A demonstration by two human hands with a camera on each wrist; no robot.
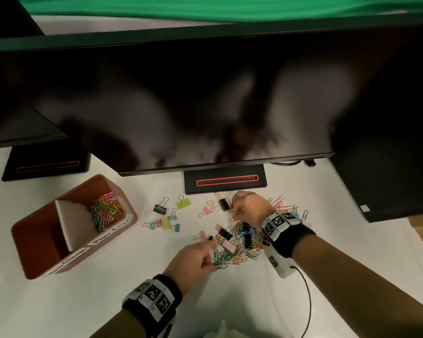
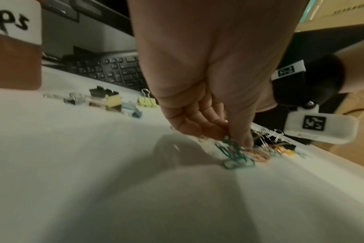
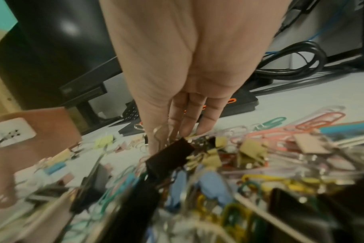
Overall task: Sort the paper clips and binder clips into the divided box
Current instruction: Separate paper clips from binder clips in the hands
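Observation:
A brown divided box [image 1: 34,240] stands at the left; coloured paper clips [image 1: 105,212] fill its far compartment and the near one looks dark. A mixed pile of paper clips and binder clips [image 1: 239,237] lies mid-table. My left hand [image 1: 213,261] is at the pile's near left edge, its thumb and fingers pinching green paper clips [image 2: 233,149]. My right hand [image 1: 235,212] reaches over the far side of the pile. Its thumb and forefinger pinch a silver wire clip [image 3: 161,136] just above a black binder clip [image 3: 170,156]; which kind of clip it is I cannot tell.
Loose binder clips lie between box and pile: a black one [image 1: 160,208], a yellow-green one [image 1: 183,203], a pastel group [image 1: 164,223]. A monitor stand [image 1: 225,181] sits behind the pile under a big dark screen. A black cable [image 1: 308,301] trails from my right wrist.

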